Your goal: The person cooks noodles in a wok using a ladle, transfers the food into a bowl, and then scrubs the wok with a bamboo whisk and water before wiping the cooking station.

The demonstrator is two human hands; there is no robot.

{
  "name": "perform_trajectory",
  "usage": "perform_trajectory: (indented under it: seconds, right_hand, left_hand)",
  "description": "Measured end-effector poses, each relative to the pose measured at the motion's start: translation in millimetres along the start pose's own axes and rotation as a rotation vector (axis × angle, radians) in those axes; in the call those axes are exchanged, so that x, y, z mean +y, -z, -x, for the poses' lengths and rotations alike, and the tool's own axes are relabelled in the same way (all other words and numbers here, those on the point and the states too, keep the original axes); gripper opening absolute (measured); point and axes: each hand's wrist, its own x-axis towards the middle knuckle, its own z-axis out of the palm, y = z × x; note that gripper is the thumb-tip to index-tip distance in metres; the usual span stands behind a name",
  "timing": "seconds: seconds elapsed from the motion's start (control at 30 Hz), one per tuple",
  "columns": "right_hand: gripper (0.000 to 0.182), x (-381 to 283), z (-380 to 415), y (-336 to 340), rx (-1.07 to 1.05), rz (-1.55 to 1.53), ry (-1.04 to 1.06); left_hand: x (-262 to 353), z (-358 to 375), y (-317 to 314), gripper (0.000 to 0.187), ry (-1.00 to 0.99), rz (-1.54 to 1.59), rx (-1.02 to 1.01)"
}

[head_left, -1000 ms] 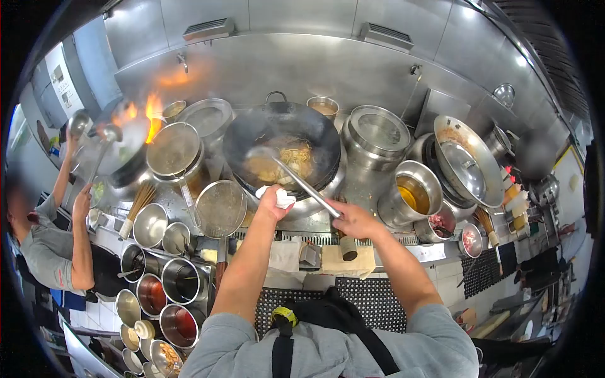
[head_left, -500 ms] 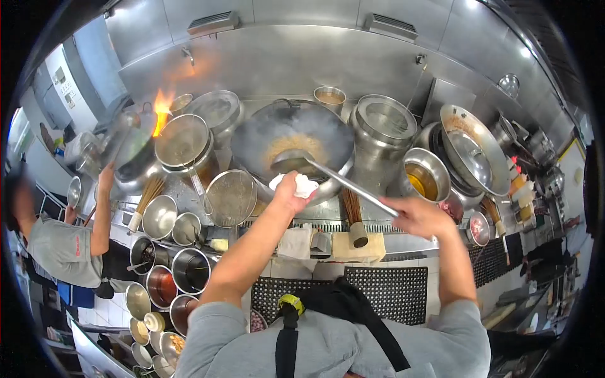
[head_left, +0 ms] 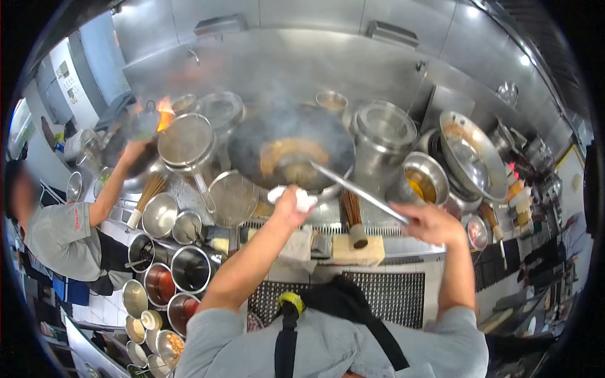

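In the head view my left hand (head_left: 288, 206) is closed on a folded white cloth (head_left: 301, 200) at the near rim of a large dark wok (head_left: 337, 135). Whether a wok handle lies under the cloth is hidden. My right hand (head_left: 433, 224) grips the end of a long metal ladle (head_left: 362, 193), its bowl down inside the wok near the front. Brownish food (head_left: 276, 151) lies in a curved band behind the ladle bowl, partly veiled by steam.
A wire strainer (head_left: 233, 198) and a bamboo brush (head_left: 354, 223) flank the wok's front. A pot with yellow liquid (head_left: 423, 167) stands right. Several sauce pots (head_left: 191, 269) are lower left. A co-worker (head_left: 66, 236) works at another wok near a flame (head_left: 165, 113).
My left hand and the cloth have shifted slightly down. The ladle bowl has come nearer the wok's front, and my right hand is a little lower. The co-worker's arm reaches farther over their wok.
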Motion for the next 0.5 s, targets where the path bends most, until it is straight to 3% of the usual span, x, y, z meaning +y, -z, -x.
perform_trajectory:
  seconds: [0.07,0.13,0.17,0.2,0.3,0.37,0.43,0.5]
  right_hand:
    - [0.058,2.3,-5.1,16.6,-0.056,-0.029,-0.003]
    - [0.057,6.7,-12.3,18.3,-0.112,0.006,0.089]
    - [0.058,-3.4,-29.5,15.7,-0.175,-0.044,-0.062]
    - [0.056,3.3,-51.2,5.4,-0.165,0.056,-0.032]
    - [0.055,31.7,-105.2,-36.6,-0.041,0.113,0.082]
    - [0.056,50.0,-118.7,-64.0,0.257,0.182,0.288]
    - [0.056,36.7,-102.5,-58.7,0.277,0.165,0.288]
    - [0.056,25.7,-93.0,-46.8,0.282,0.145,0.277]
  left_hand:
    - [12.7,42.3,-21.7,0.011,0.022,-0.089,-0.022]
    - [20.1,29.7,-31.3,0.012,0.056,-0.059,0.023]
    - [19.4,22.3,-32.8,0.012,0.074,-0.035,0.051]
    - [12.3,-1.3,-17.4,0.014,0.044,-0.058,-0.001]
    - [-24.2,-18.2,21.3,0.013,-0.001,-0.031,0.045]
    - [-52.5,-16.3,50.6,0.013,0.04,-0.053,0.032]
    - [-66.3,-3.3,64.5,0.013,0.161,-0.065,0.047]
    - [-60.7,7.1,49.7,0.012,0.093,-0.031,0.015]
